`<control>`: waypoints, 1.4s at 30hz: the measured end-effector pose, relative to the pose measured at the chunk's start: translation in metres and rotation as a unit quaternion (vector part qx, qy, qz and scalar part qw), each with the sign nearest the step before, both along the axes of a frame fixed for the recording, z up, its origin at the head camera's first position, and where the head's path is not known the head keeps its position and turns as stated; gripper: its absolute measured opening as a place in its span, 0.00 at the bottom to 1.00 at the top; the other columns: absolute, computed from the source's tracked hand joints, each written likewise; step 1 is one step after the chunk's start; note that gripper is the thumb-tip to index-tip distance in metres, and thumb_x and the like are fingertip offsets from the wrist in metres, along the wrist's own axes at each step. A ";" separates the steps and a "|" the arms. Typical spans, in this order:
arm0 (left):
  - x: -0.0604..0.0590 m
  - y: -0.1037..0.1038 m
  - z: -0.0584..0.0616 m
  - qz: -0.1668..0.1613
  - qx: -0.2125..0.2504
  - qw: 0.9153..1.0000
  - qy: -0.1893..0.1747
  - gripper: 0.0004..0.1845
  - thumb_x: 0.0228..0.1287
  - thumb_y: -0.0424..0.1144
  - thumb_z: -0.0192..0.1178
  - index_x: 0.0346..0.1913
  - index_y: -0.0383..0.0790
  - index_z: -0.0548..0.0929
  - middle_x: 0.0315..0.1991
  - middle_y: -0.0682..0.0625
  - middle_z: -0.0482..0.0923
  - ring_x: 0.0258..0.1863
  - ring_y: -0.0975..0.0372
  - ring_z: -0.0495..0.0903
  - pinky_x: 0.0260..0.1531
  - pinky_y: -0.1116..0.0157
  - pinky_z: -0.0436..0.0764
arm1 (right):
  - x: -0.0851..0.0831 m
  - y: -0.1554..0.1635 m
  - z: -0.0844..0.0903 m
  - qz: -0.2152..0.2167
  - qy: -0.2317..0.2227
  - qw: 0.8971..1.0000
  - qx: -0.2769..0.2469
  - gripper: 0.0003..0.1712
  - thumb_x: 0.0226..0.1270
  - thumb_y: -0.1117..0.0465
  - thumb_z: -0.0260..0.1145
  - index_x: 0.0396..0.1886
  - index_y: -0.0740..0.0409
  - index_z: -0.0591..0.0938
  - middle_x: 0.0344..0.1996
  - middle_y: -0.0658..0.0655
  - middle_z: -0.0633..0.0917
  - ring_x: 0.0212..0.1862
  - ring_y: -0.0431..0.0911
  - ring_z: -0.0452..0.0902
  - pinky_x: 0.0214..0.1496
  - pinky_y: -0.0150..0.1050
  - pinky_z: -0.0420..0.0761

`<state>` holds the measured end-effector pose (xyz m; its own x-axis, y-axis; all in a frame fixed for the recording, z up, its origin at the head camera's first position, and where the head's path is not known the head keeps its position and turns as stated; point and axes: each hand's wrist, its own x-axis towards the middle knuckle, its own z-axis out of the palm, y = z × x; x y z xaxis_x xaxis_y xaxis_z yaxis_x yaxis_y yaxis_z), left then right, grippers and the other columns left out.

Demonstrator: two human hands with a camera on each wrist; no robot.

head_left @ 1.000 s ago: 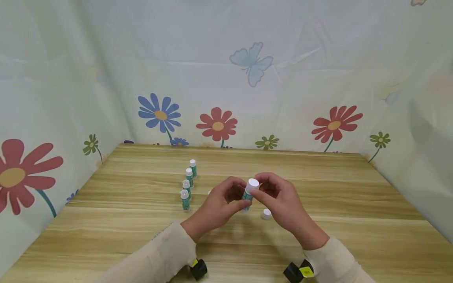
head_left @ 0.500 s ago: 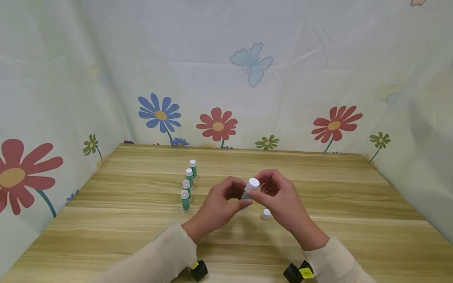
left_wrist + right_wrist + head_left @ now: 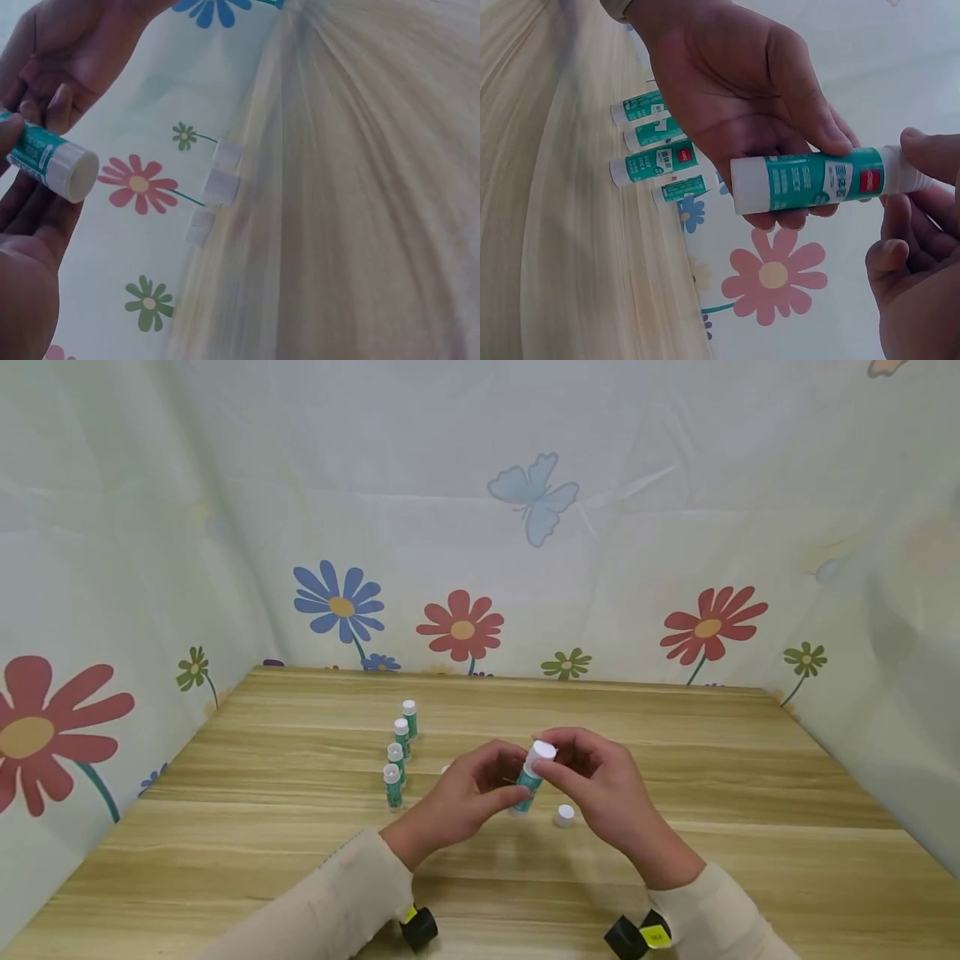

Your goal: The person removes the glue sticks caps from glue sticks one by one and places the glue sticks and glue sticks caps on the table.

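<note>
Both hands meet over the middle of the wooden table [image 3: 225, 860] on one green-and-white glue stick [image 3: 531, 774]. My left hand [image 3: 480, 789] grips its green body [image 3: 821, 180], thumb on top. My right hand [image 3: 581, 772] pinches the stick's white upper end [image 3: 542, 750], which shows at the right in the right wrist view [image 3: 904, 171]. The stick is tilted and held off the table. In the left wrist view the stick [image 3: 45, 156] lies between the two hands at the left edge.
Several more glue sticks [image 3: 395, 758] stand in a row left of the hands, also seen as glue sticks [image 3: 656, 161] in the right wrist view. A loose white cap [image 3: 565, 814] lies on the table below my right hand. Flower-print sheets wall in the table.
Both hands stay together in the same spot. The stick has tilted slightly to the right and more of its green body shows below the fingers.
</note>
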<state>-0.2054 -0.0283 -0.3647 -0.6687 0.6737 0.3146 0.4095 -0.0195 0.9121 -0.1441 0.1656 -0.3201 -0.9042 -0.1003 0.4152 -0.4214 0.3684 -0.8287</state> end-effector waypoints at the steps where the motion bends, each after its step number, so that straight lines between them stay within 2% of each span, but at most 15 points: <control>1: -0.001 -0.001 0.000 -0.011 0.004 1.000 -0.004 0.16 0.69 0.42 0.59 0.58 0.53 0.75 0.52 0.52 0.78 0.51 0.60 0.79 0.55 0.65 0.79 | 0.000 0.001 0.000 0.008 0.005 1.000 0.003 0.13 0.66 0.60 0.67 0.49 0.57 0.82 0.38 0.56 0.83 0.36 0.43 0.77 0.37 0.31 0.81; 6: -0.002 -0.003 0.002 -0.044 0.015 0.999 -0.011 0.18 0.71 0.40 0.56 0.61 0.50 0.74 0.56 0.50 0.78 0.54 0.60 0.78 0.58 0.66 0.77 | 0.001 0.004 0.002 0.050 0.013 0.999 0.017 0.15 0.68 0.63 0.64 0.53 0.58 0.80 0.43 0.58 0.84 0.39 0.42 0.79 0.42 0.32 0.82; 11: -0.001 -0.004 0.004 -0.056 0.016 0.998 -0.011 0.18 0.72 0.39 0.55 0.62 0.49 0.74 0.57 0.49 0.78 0.55 0.61 0.79 0.58 0.66 0.77 | 0.001 0.006 0.004 0.080 0.019 0.996 0.020 0.16 0.71 0.64 0.60 0.56 0.61 0.78 0.46 0.59 0.83 0.41 0.42 0.79 0.45 0.32 0.82; 17: -0.001 -0.004 0.003 -0.057 0.016 0.998 -0.010 0.17 0.71 0.38 0.55 0.61 0.47 0.74 0.55 0.47 0.79 0.53 0.60 0.80 0.56 0.66 0.78 | 0.001 0.008 0.006 0.091 0.057 0.994 0.003 0.17 0.71 0.67 0.58 0.58 0.60 0.77 0.47 0.51 0.83 0.42 0.41 0.78 0.47 0.30 0.82; 22: -0.002 -0.007 0.002 -0.049 0.018 0.999 -0.009 0.17 0.71 0.38 0.56 0.60 0.46 0.75 0.53 0.46 0.80 0.52 0.59 0.81 0.55 0.65 0.79 | 0.000 0.010 0.006 0.078 0.072 0.994 -0.009 0.16 0.70 0.68 0.60 0.56 0.62 0.78 0.44 0.47 0.83 0.41 0.41 0.78 0.44 0.29 0.82; 29: 0.000 -0.021 0.003 -0.027 0.020 0.999 0.000 0.16 0.69 0.37 0.58 0.58 0.45 0.75 0.52 0.46 0.81 0.52 0.58 0.82 0.55 0.66 0.80 | -0.002 0.020 0.001 0.024 0.045 0.999 0.008 0.15 0.66 0.64 0.65 0.52 0.56 0.81 0.41 0.50 0.81 0.38 0.43 0.78 0.40 0.31 0.82; 33: 0.003 -0.034 0.001 -0.004 0.008 1.000 0.001 0.17 0.66 0.39 0.61 0.56 0.46 0.75 0.51 0.47 0.81 0.51 0.58 0.82 0.53 0.66 0.81 | -0.002 0.029 -0.007 0.002 0.024 0.999 0.037 0.14 0.65 0.62 0.67 0.50 0.53 0.82 0.37 0.52 0.81 0.33 0.44 0.76 0.33 0.31 0.80; 38: 0.005 -0.052 -0.003 0.022 -0.037 0.999 -0.006 0.17 0.62 0.42 0.66 0.53 0.49 0.76 0.49 0.51 0.82 0.49 0.61 0.83 0.51 0.67 0.82 | -0.001 0.038 -0.019 -0.007 -0.015 0.997 0.078 0.14 0.62 0.58 0.70 0.48 0.53 0.83 0.33 0.54 0.81 0.30 0.43 0.74 0.29 0.32 0.77; 42: 0.004 -0.066 -0.007 0.041 -0.056 0.998 -0.006 0.16 0.61 0.39 0.67 0.51 0.46 0.76 0.48 0.50 0.83 0.48 0.61 0.84 0.49 0.68 0.82 | 0.001 0.047 -0.027 -0.002 -0.047 0.990 0.132 0.13 0.59 0.57 0.73 0.44 0.53 0.84 0.28 0.52 0.79 0.28 0.40 0.71 0.27 0.31 0.74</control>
